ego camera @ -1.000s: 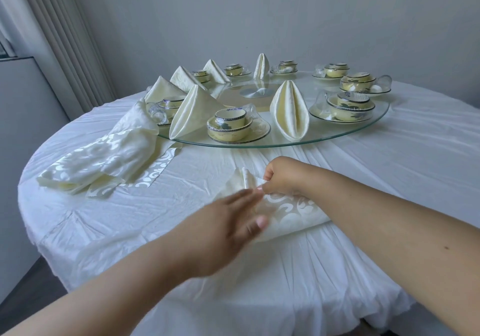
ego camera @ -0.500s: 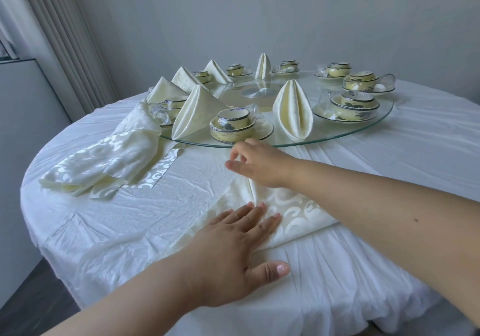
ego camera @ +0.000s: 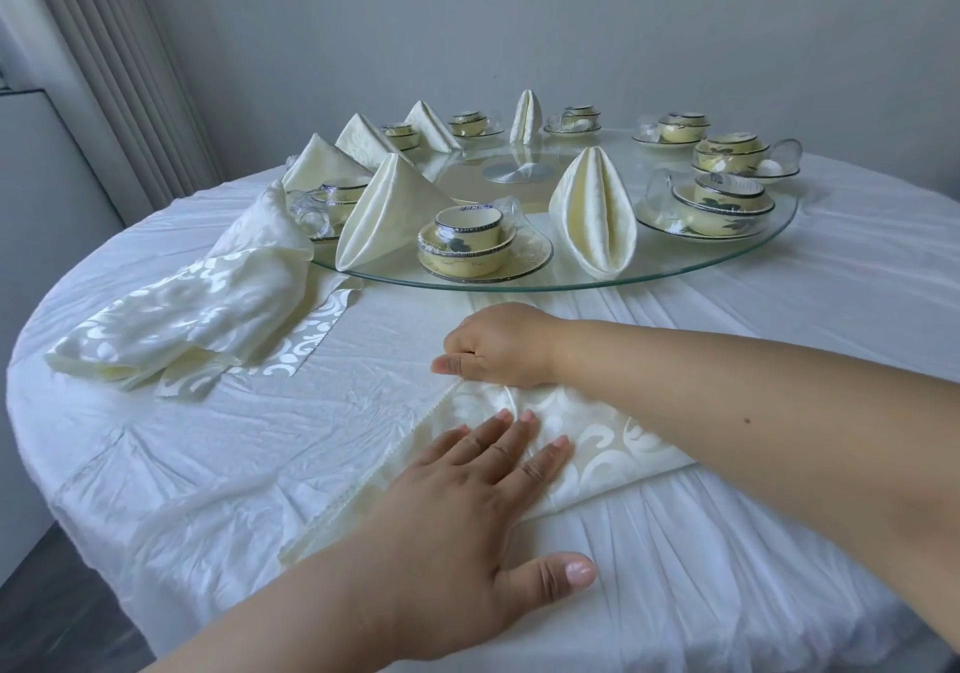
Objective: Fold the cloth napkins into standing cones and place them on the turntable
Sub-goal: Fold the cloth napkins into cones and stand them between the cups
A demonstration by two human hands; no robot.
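A cream patterned napkin point(ego camera: 602, 443) lies flat on the table's near side. My left hand point(ego camera: 467, 506) rests on it, fingers straight and spread, pressing the cloth down. My right hand point(ego camera: 498, 345) sits at the napkin's far edge with curled fingers pinching the cloth. The glass turntable point(ego camera: 623, 280) behind carries several folded napkin cones; the nearest are a cone point(ego camera: 384, 215) at left and an upright one point(ego camera: 592, 220) at centre.
A heap of unfolded patterned napkins point(ego camera: 197, 313) lies at the left, touching the turntable's rim. Cup-and-saucer sets point(ego camera: 472, 246) stand between the cones. The round table point(ego camera: 208, 454) has a white cloth; its edge curves close at the left and front.
My right hand lifted toward the turntable, then came back down to the napkin's far edge and pinched it. My left hand laid flat on the napkin and spread its fingers.
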